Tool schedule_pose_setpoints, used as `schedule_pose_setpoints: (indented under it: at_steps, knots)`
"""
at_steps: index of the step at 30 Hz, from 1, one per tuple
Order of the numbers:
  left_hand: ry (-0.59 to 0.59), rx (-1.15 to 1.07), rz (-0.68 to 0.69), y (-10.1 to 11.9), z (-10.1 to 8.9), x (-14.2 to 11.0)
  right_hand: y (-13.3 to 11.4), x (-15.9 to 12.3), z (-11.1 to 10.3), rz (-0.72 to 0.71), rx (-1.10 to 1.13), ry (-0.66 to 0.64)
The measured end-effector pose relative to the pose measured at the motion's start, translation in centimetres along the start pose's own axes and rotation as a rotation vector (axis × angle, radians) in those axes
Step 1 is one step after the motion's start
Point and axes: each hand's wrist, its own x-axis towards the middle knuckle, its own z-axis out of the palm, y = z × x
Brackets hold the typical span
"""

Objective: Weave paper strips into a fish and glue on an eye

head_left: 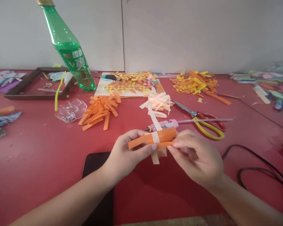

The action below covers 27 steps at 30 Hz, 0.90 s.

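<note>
The left hand's fingers grasp the orange strips at their 9 o'clock side, thumb in front and the other fingers behind. One strip end pokes out past that thumb toward 9 o'clock. The fingers of the right hand pinch the lower strip's tip at 3 o'clock, between thumb and forefinger. So the orange strips sit in the gap between the hands, held up above the red table.

A pale strip crosses them, its long end up toward 11 o'clock and its short end hanging at 6, near the left thumb tip. It passes over the upper orange strip.

Just beyond, at 12 o'clock, lies a pink tool, then a peach pile. Scissors with red and yellow handles rest at 2 o'clock, a black cable at 4, and a flat black object at 7, partly under the left forearm. An orange pile lies at 10. Farther out are a woven paper sheet at 11 and a yellow-and-orange pile at 1.
</note>
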Motion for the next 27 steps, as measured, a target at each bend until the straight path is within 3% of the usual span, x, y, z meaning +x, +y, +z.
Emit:
schedule_pose_setpoints:
  at_steps: [7,14,18,23,27]
  knots:
    - [-0.043,-0.07,-0.007,0.1,0.0,-0.1,-0.1,-0.4,-0.1,0.065,0.044,0.008]
    - [-0.061,-0.057,-0.006,0.0,0.0,0.1,0.3,-0.9,0.4,0.241,0.076,0.056]
    - [-0.089,-0.051,0.01,-0.1,-0.1,0.2,0.2,-0.9,0.6,0.239,0.106,0.068]
    - [-0.216,-0.041,0.083,0.1,-0.2,0.0,0.2,-1.0,0.6,0.249,0.15,0.067]
    - [-0.221,-0.052,0.073,0.1,-0.1,0.0,0.0,-1.0,0.7,0.295,0.163,0.115]
